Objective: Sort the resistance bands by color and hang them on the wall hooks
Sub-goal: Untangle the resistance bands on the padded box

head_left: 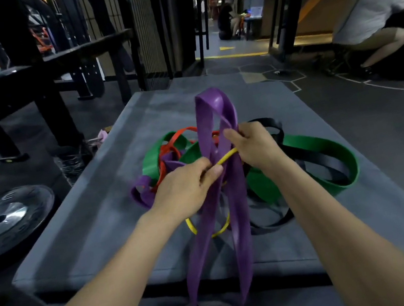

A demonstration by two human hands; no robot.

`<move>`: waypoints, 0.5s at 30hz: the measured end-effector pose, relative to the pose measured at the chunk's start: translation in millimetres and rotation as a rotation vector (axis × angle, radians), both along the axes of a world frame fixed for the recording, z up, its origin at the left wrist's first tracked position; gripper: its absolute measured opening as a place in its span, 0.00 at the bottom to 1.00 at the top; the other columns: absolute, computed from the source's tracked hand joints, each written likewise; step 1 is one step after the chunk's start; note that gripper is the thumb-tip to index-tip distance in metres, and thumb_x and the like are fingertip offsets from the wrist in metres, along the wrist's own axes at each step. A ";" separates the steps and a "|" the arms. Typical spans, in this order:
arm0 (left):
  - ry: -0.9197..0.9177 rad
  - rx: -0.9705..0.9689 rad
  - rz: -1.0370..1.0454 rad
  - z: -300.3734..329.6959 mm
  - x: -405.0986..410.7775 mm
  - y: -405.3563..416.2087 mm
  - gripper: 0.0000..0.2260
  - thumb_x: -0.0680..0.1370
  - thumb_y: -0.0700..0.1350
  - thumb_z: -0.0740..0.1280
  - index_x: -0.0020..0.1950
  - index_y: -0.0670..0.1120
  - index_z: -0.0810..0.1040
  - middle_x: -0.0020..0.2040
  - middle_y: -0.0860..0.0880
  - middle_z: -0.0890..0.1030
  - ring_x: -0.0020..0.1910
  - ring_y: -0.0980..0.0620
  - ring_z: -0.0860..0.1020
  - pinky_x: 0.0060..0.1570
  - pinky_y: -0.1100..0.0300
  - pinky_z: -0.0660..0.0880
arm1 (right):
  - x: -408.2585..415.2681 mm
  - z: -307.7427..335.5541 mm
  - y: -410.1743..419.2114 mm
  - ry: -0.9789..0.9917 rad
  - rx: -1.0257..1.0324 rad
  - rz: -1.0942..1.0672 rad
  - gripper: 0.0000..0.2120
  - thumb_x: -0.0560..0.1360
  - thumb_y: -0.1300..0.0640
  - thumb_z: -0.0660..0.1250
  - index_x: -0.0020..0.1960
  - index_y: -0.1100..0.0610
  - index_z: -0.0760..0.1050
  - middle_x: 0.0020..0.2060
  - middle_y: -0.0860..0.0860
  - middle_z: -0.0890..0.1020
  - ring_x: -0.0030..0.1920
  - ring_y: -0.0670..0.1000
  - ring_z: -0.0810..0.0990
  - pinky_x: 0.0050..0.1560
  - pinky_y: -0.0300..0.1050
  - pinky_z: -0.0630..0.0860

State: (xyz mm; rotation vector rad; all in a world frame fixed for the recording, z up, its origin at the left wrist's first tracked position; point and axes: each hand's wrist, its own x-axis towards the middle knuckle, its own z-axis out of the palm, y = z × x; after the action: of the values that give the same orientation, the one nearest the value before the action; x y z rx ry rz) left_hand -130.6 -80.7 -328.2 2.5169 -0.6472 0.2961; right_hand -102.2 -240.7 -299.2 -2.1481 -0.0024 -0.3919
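Purple flat rubber resistance band (218,128), long and wide, pinched in right hand (253,145) near its top fold, draping down past near edge of grey padded mat (79,226). Thin yellow rubber band (227,157) stretched between both hands, left hand (188,187) curled around its near end. Remaining tangle at 12 o'clock of hands: green wide bands (327,156), red narrow band (175,141), black bands (271,127), second purple loop (143,192). No wall hooks in view. Likely step: freeing yellow from purple. Best done by slackening yellow, threading it out through purple loop rather than pulling taut; tugging risks tightening knot and dragging pile off mat. Black weight plate (1,221) at 9 o'clock.
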 end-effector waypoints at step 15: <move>0.344 -0.260 -0.017 -3.4 10.6 -19.1 0.20 0.66 0.56 0.74 0.50 0.45 0.78 0.47 0.47 0.83 0.48 0.47 0.81 0.52 0.49 0.77 | 8.6 12.8 3.1 -0.072 0.084 -0.070 0.25 0.77 0.52 0.62 0.26 0.55 0.56 0.22 0.50 0.60 0.25 0.49 0.59 0.26 0.42 0.53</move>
State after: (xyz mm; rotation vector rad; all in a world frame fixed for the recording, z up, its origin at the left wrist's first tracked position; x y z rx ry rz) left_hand -120.0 -99.7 -331.6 2.2371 -0.4584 -0.0586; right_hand -93.6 -237.6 -286.4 -2.0549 0.0476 -0.5008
